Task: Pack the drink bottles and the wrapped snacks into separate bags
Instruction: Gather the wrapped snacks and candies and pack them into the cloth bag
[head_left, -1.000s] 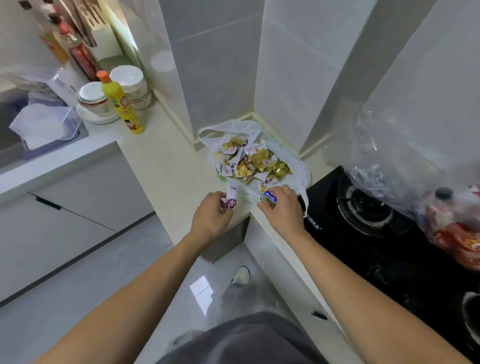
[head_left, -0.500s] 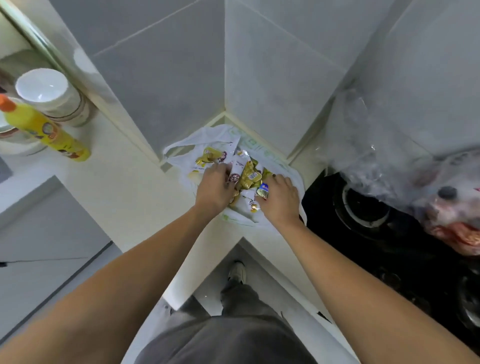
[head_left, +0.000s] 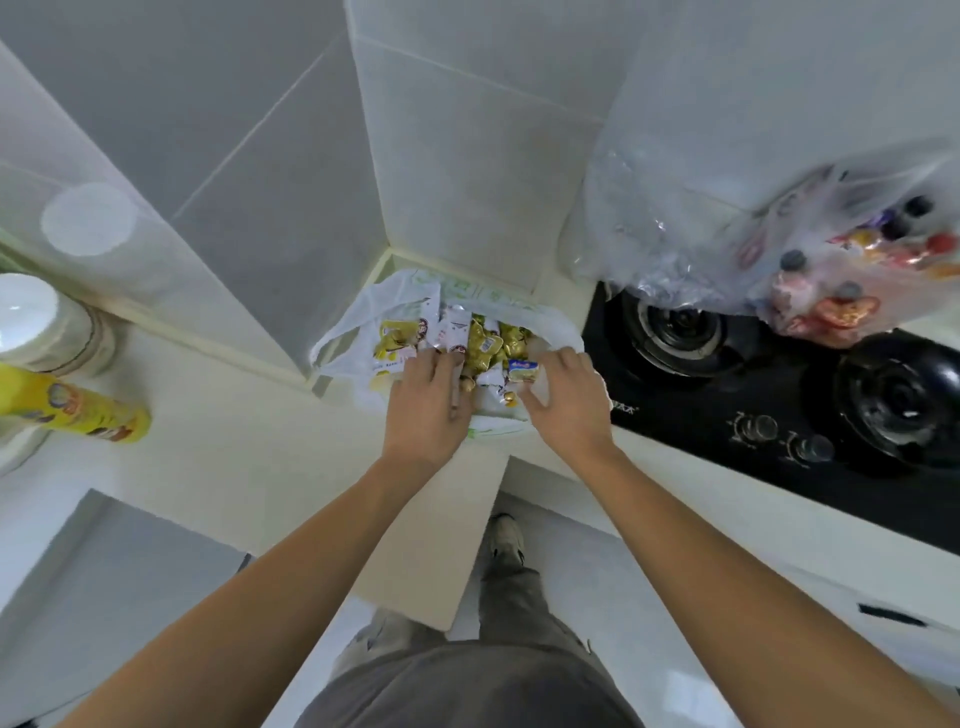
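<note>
A white plastic bag (head_left: 363, 312) lies open in the counter corner, filled with several gold and white wrapped snacks (head_left: 483, 340). My left hand (head_left: 426, 400) rests on the pile with fingers closed over a white snack wrapper. My right hand (head_left: 563, 402) pinches a small blue-and-white wrapped snack (head_left: 523, 370) over the bag's right side. A clear plastic bag (head_left: 810, 270) holding several drink bottles with dark caps sits on the stove at the upper right.
A black gas stove (head_left: 779, 395) with two burners and knobs fills the counter to the right. A yellow bottle (head_left: 67, 410) and a white lidded container (head_left: 36, 322) stand at the left. Tiled walls close the corner behind the bag.
The camera has moved closer and tilted down. Both hands have gone from the counter edge into the white bag, carrying their snacks onto the pile.
</note>
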